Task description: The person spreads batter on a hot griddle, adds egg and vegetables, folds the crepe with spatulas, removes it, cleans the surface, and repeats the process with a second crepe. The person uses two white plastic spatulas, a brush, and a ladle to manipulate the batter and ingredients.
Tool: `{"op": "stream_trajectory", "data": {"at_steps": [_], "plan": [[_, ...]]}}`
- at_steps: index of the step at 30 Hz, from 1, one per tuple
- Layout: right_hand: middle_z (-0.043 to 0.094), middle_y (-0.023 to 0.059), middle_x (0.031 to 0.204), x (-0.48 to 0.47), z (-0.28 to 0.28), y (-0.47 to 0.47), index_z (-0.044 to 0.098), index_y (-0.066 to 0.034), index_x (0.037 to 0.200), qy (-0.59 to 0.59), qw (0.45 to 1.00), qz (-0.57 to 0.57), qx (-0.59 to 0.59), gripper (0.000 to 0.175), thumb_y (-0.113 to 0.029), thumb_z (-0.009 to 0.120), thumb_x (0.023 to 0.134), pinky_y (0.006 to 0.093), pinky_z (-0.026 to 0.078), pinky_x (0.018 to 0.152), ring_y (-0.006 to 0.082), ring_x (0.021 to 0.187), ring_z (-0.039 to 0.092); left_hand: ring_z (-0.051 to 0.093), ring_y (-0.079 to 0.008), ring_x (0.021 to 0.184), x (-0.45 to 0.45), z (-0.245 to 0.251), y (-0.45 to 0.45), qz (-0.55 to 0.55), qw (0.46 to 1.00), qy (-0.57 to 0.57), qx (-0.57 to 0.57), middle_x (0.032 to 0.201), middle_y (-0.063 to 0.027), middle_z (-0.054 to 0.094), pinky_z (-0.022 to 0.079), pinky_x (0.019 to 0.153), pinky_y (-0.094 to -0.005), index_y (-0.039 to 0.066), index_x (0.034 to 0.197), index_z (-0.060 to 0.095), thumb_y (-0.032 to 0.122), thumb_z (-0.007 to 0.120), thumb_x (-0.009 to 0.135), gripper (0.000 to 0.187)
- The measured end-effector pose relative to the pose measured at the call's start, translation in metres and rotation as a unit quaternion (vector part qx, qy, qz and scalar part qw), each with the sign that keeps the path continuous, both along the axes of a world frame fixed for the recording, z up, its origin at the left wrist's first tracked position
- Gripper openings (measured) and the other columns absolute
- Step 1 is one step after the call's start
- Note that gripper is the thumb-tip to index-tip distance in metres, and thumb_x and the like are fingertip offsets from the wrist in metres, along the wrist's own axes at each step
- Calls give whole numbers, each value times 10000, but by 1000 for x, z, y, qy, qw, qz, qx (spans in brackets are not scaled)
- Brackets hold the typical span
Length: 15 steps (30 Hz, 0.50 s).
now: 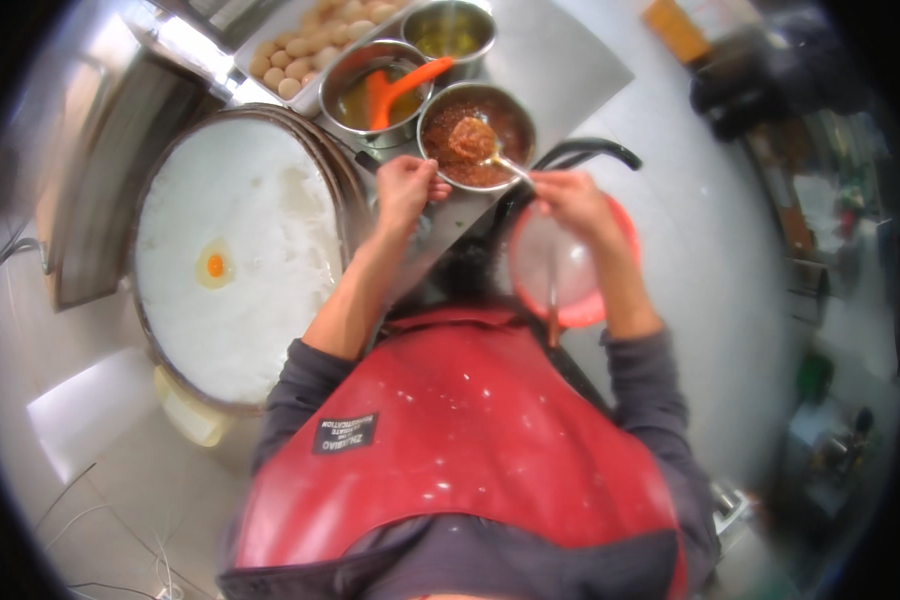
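Note:
My right hand grips the handle of a metal spoon, whose bowl carries a heap of reddish-brown sauce. The spoon is over a round steel pot with more of that sauce inside. At the pot's near left rim is my left hand, fingers curled; whether it grips the rim or a dark handle beside it, I cannot tell. To the left, a large round griddle bears a pale, thin layer of batter with one raw egg on it, its yolk whole.
Beyond the sauce pot stand a steel pot with an orange brush or scraper, another pot of yellowish liquid, and a tray of eggs. A pink-rimmed basin with a utensil sits below my right forearm.

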State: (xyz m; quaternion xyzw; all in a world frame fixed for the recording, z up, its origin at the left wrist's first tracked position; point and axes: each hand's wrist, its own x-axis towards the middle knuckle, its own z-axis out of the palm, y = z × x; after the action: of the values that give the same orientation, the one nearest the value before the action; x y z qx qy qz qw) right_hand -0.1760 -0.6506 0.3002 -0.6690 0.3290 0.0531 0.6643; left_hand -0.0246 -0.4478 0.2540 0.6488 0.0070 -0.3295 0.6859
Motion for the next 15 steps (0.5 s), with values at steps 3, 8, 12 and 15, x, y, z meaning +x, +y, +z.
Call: {"op": "stream_trajectory", "data": {"at_steps": [3, 8, 12, 15], "plan": [[584, -18, 672, -18, -6, -7, 647, 26, 1110, 10, 999, 31, -41, 285, -131, 612, 874, 184, 348, 472, 39, 548, 471, 625, -168, 573, -9, -2, 0, 4, 1000, -4, 2, 695, -105, 621, 527, 513, -259, -62, 873, 594, 124, 607, 886, 187], [590, -16, 678, -32, -16, -12, 637, 28, 1126, -17, 999, 35, -4, 296, -126, 608, 875, 184, 369, 486, 41, 557, 485, 623, -165, 569, -19, -1, 0, 14, 1000, -5, 16, 697, -109, 626, 525, 510, -256, -67, 882, 603, 124, 616, 881, 192], [601, -11, 687, -30, -25, -19, 634, 32, 1129, -57, 996, 53, -33, 290, -104, 601, 875, 187, 384, 493, 45, 569, 505, 620, -163, 560, -22, 1, -2, 19, 999, -12, 22, 691, -110, 630, 522, 507, -253, -66, 884, 606, 130, 616, 882, 196], [606, -12, 689, -28, -30, -29, 635, 30, 1130, -67, 995, 59, -36, 292, -103, 604, 872, 187, 390, 498, 48, 573, 514, 617, -161, 552, -23, 4, -5, 28, 999, -16, 36, 688, -111, 633, 520, 504, -253, -62, 880, 609, 135, 617, 884, 197]]}}
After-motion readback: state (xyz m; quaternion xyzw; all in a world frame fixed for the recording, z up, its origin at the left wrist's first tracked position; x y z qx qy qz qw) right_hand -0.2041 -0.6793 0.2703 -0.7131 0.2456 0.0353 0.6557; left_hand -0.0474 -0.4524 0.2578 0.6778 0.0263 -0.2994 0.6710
